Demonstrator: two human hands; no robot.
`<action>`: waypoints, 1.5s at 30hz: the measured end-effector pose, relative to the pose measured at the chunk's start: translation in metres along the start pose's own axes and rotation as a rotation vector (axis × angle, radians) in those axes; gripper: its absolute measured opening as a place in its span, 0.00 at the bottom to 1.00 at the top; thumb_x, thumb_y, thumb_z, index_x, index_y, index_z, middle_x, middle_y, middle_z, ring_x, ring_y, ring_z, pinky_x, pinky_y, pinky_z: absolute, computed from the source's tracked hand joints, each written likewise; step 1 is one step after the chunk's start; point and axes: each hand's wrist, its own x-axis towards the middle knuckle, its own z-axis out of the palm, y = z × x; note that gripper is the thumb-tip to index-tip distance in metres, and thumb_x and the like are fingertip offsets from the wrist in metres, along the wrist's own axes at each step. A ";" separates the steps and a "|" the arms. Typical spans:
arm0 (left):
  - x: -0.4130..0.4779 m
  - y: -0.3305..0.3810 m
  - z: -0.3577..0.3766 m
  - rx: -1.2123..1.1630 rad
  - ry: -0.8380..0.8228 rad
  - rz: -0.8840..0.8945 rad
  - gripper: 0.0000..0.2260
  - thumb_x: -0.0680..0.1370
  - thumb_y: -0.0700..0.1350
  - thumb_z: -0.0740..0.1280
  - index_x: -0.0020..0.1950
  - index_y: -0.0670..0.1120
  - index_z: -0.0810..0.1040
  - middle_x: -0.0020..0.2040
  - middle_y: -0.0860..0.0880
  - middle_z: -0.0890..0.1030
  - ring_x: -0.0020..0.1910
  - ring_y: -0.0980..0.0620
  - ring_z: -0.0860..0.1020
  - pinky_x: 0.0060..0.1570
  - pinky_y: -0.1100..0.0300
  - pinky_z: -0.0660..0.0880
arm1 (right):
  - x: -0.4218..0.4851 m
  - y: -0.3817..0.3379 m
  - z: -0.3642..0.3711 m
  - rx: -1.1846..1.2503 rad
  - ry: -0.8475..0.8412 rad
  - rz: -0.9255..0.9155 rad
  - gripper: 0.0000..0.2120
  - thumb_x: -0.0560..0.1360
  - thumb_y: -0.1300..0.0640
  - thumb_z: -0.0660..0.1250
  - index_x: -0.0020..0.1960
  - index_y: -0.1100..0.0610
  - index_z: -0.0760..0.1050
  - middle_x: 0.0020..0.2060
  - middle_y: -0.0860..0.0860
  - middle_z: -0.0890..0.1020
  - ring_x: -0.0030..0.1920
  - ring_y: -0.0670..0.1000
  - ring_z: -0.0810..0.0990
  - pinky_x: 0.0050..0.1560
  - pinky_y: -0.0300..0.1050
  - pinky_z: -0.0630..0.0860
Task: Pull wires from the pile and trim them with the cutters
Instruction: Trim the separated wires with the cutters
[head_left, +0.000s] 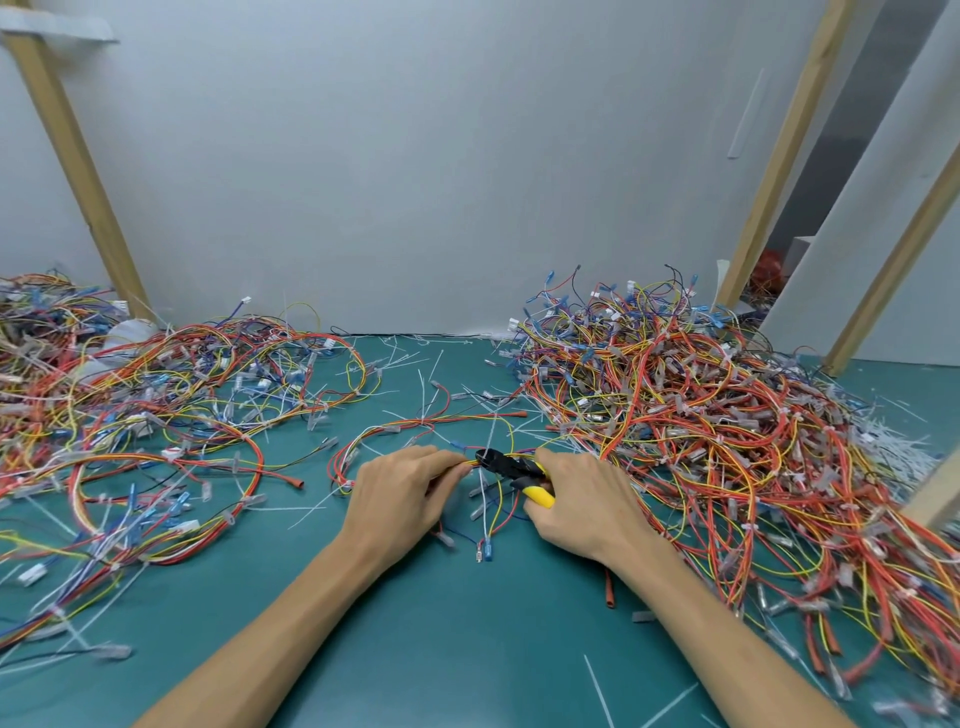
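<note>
Two bare forearms reach in from the bottom edge over the green worktop (467, 623), and the hands meet near its middle. The left hand (400, 493) lies palm down, its fingers (457, 460) curled and pinching a thin harness (441, 419) of red and yellow wires right at the tip of the cutters (511, 467). The right hand (582, 504) grips the cutters, its fingers wrapped round the yellow handles, with the black head pointing left toward the left fingertips. Whether the blades are closed on the wire cannot be told. The rest of the harness loops away across the worktop behind the left hand, and loose ends with small terminals hang down between the two hands.

A tall right pile (701, 415) of tangled red, orange, yellow and blue wires starts just beside the right hand and runs to the right edge. A flatter left pile (156, 395) spreads across the other side, apart from the left hand. White tie offcuts (893, 452) lie heaped past the right pile, and more are scattered over the worktop. Wooden posts (78, 171) lean against a white wall (415, 156) behind.
</note>
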 end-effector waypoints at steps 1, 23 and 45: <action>0.000 0.000 0.000 0.001 0.002 0.000 0.08 0.76 0.53 0.66 0.46 0.53 0.84 0.37 0.56 0.82 0.37 0.52 0.82 0.31 0.56 0.76 | 0.000 0.000 0.000 0.006 0.004 -0.003 0.10 0.72 0.43 0.61 0.44 0.50 0.66 0.33 0.45 0.71 0.37 0.54 0.72 0.32 0.46 0.62; 0.002 0.002 -0.002 -0.041 0.017 -0.040 0.11 0.76 0.54 0.64 0.45 0.53 0.84 0.37 0.58 0.82 0.36 0.54 0.81 0.33 0.58 0.77 | 0.003 0.004 -0.004 0.191 0.134 -0.081 0.20 0.70 0.51 0.68 0.59 0.55 0.66 0.49 0.48 0.65 0.50 0.49 0.64 0.53 0.40 0.64; 0.003 0.001 -0.003 -0.043 0.005 -0.118 0.05 0.77 0.50 0.70 0.48 0.52 0.85 0.38 0.55 0.83 0.39 0.50 0.82 0.36 0.53 0.77 | 0.002 0.011 -0.008 0.013 0.116 0.045 0.27 0.65 0.38 0.59 0.60 0.47 0.72 0.51 0.44 0.74 0.51 0.48 0.72 0.52 0.46 0.72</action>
